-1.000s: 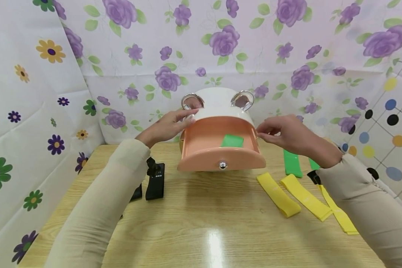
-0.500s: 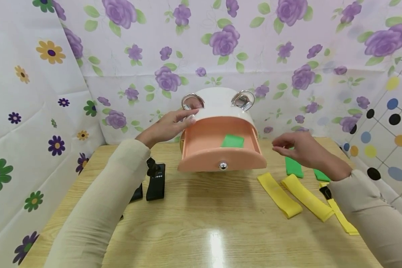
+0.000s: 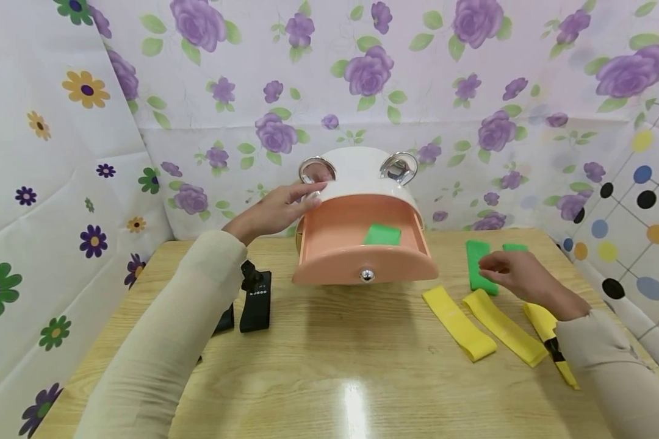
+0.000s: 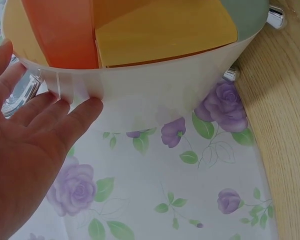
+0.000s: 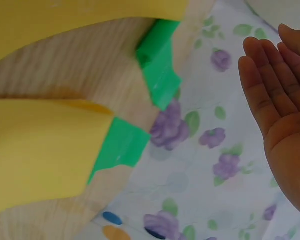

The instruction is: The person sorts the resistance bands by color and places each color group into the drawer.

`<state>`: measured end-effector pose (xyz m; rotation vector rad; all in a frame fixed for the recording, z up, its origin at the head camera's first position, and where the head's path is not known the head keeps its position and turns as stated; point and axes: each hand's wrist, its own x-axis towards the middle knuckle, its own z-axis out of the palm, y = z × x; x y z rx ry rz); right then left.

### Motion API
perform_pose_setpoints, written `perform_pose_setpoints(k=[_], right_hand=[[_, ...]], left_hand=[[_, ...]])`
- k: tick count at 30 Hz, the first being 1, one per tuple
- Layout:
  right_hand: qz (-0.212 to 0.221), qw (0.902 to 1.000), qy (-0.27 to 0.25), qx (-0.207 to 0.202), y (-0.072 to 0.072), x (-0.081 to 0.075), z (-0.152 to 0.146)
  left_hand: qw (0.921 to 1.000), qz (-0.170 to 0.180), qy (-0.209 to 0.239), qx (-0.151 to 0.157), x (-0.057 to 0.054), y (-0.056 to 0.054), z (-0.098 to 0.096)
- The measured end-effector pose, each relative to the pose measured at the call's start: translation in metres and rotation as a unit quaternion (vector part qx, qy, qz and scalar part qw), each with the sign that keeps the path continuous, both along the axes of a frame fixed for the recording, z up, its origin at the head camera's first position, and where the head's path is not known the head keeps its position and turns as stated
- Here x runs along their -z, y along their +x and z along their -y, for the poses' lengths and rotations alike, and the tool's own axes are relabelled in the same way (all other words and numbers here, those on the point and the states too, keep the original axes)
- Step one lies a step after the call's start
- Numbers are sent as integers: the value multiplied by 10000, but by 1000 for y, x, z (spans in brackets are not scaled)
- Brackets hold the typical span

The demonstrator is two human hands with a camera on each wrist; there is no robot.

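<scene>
A white storage box [image 3: 357,167] with silver ear-like trims stands at the back of the table, its peach drawer [image 3: 363,263] pulled out. A green band [image 3: 383,235] lies inside the drawer. My left hand [image 3: 277,210] rests on the box's upper left side; in the left wrist view its fairly straight fingers touch the white wall [image 4: 145,92]. My right hand [image 3: 518,279], holding nothing, hovers over the right of the table near a flat green band [image 3: 478,259]. Another green band [image 3: 514,247] is partly hidden behind it. The right wrist view shows relaxed fingers.
Several yellow bands [image 3: 459,323] lie at the right, one partly under the right sleeve. On the left, black bands [image 3: 256,302] lie by the left forearm. Floral cloth [image 3: 335,79] hangs close behind the box and along both sides.
My right hand has left the drawer's right side and moved right and toward me, over the green bands. My left hand stays on the box. The green band in the drawer stays put.
</scene>
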<state>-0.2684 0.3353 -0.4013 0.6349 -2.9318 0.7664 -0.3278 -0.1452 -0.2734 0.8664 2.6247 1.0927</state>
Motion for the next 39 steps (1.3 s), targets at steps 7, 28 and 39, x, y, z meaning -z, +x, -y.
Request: perform_pose_setpoints(k=[7, 28, 39], right_hand=[[226, 9995, -61, 192, -3, 12, -13], [717, 9971, 157, 194, -15, 47, -24], [655, 9964, 346, 418, -19, 46, -19]], left_hand=[[10000, 40, -2, -40, 0, 0, 2], [9999, 64, 94, 58, -2, 0, 3], [9997, 161, 190, 75, -1, -1, 1]])
